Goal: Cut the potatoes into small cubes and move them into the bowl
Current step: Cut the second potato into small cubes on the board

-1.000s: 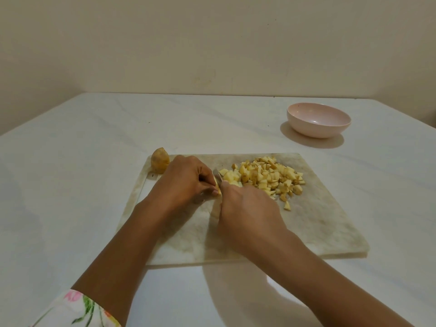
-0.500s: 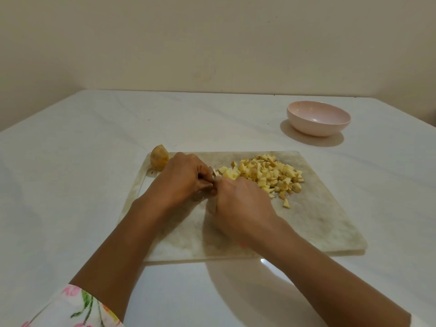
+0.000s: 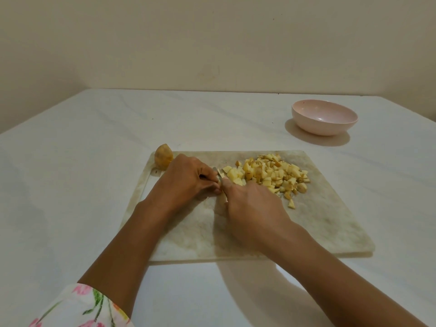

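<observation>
A pale marble cutting board (image 3: 318, 223) lies on the white table. A heap of small yellow potato cubes (image 3: 271, 174) covers its far right part. My left hand (image 3: 186, 180) curls over a potato piece, which is hidden under the fingers. My right hand (image 3: 252, 208) grips a knife (image 3: 220, 177); only a short bit of blade shows between the two hands. An uncut potato piece (image 3: 163, 159) sits at the board's far left corner. The pink bowl (image 3: 324, 120) stands empty at the far right.
The white table (image 3: 70, 185) spreads wide to the left and front of the board. A beige wall closes the back. My floral sleeve (image 3: 80, 308) shows at the bottom left.
My right hand with the knife has shifted slightly forward and back against the piece under my left hand. The cube heap, the bowl and the uncut piece have stayed put.
</observation>
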